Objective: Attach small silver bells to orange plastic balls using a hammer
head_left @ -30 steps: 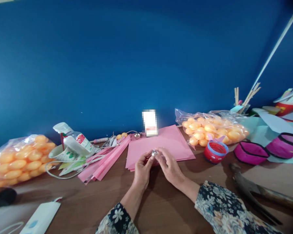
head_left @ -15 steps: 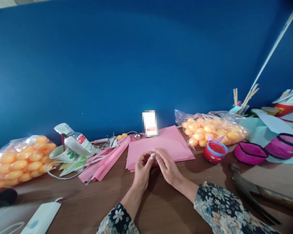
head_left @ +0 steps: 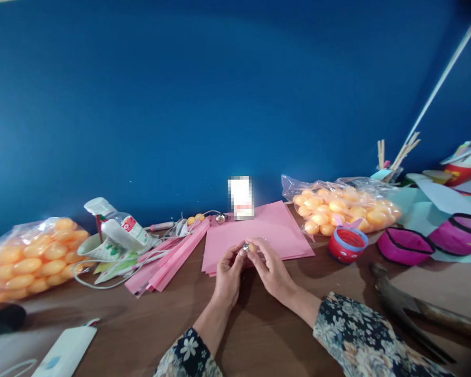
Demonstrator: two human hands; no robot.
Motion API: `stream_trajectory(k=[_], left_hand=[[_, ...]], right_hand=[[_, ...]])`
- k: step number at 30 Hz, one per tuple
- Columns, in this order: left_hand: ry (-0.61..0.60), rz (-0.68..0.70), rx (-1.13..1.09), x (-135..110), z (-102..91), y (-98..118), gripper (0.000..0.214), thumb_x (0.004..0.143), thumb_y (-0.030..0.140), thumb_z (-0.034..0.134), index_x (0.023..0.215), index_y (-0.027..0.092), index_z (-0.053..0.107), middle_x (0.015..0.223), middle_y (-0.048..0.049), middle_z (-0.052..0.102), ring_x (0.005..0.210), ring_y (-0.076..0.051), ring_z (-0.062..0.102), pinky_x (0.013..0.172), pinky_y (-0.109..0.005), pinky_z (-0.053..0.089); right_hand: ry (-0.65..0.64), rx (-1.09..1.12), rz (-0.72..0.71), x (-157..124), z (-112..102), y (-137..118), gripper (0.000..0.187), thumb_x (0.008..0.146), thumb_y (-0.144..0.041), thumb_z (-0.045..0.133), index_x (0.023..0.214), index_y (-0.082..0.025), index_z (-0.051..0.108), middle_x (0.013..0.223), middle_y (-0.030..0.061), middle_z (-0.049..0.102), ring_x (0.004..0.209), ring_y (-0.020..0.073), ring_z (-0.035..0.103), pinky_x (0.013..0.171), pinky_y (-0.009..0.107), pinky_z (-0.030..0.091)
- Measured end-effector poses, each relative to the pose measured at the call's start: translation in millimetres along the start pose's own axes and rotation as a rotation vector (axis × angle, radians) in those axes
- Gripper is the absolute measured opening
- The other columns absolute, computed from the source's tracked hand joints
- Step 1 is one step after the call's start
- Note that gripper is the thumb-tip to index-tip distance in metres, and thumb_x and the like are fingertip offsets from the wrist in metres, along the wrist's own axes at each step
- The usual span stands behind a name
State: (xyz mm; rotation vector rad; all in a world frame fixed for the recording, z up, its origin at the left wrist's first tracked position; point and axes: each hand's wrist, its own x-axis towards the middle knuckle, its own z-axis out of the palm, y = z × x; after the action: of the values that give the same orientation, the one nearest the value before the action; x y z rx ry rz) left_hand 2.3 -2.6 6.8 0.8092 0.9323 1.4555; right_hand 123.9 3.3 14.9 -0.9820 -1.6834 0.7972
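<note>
Table [head_left: 141, 324], brown wood; landmark: pink paper stack [head_left: 275, 225].
- Left hand [head_left: 228, 275], at the stack's near edge: fingertips pinch a silver bell [head_left: 245, 246].
- Right hand [head_left: 270, 269], beside it: fingertips pinch a small orange ball [head_left: 253, 247], touching the bell.
- Pink strips [head_left: 172, 256]: just left of the stack.
- Bagged orange balls [head_left: 341, 207]: just right of the stack.
- Red tape roll [head_left: 347, 244]: right of the stack, nearer the viewer than the bag.
</note>
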Motion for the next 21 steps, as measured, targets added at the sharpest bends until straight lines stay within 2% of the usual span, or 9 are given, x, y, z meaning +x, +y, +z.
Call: stream_trajectory(k=[8, 17, 21], left_hand=[[0.006, -0.029, -0.023, 0.3, 0.7, 1.1, 0.033, 0.068, 0.033, 0.069, 0.095, 0.015, 0.066, 0.094, -0.0073, 0.069, 0.089, -0.021, 0.064, 0.085, -0.035, 0.047], [-0.041, -0.005, 0.051, 1.8, -1.5, -2.1, 0.037, 0.073, 0.034, 0.064, 0.107, 0.017, 0.061, 0.11, -0.0097, 0.065, 0.104, -0.024, 0.058, 0.091, -0.037, 0.044], [-0.047, -0.009, 0.069, 2.0, -1.5, -2.0, 0.038, 0.072, 0.036, 0.065, 0.105, 0.016, 0.061, 0.109, -0.0107, 0.065, 0.104, -0.025, 0.058, 0.09, -0.038, 0.045]], right_hand=[[0.008, 0.004, 0.024, -0.9, 0.5, 1.7, 0.019, 0.089, -0.032, 0.044, 0.104, -0.022, 0.05, 0.101, 0.0061, 0.059, 0.093, 0.0189, 0.057, 0.078, 0.03, 0.049], [-0.014, 0.014, 0.033, 1.3, -2.3, -0.5, 0.019, 0.09, -0.031, 0.043, 0.105, -0.022, 0.051, 0.105, 0.0062, 0.059, 0.099, 0.0192, 0.056, 0.08, 0.03, 0.048], [-0.003, 0.018, 0.011, 2.0, -3.0, -0.3, 0.02, 0.09, -0.031, 0.042, 0.104, -0.022, 0.053, 0.103, 0.0065, 0.06, 0.098, 0.0195, 0.056, 0.082, 0.031, 0.048]])
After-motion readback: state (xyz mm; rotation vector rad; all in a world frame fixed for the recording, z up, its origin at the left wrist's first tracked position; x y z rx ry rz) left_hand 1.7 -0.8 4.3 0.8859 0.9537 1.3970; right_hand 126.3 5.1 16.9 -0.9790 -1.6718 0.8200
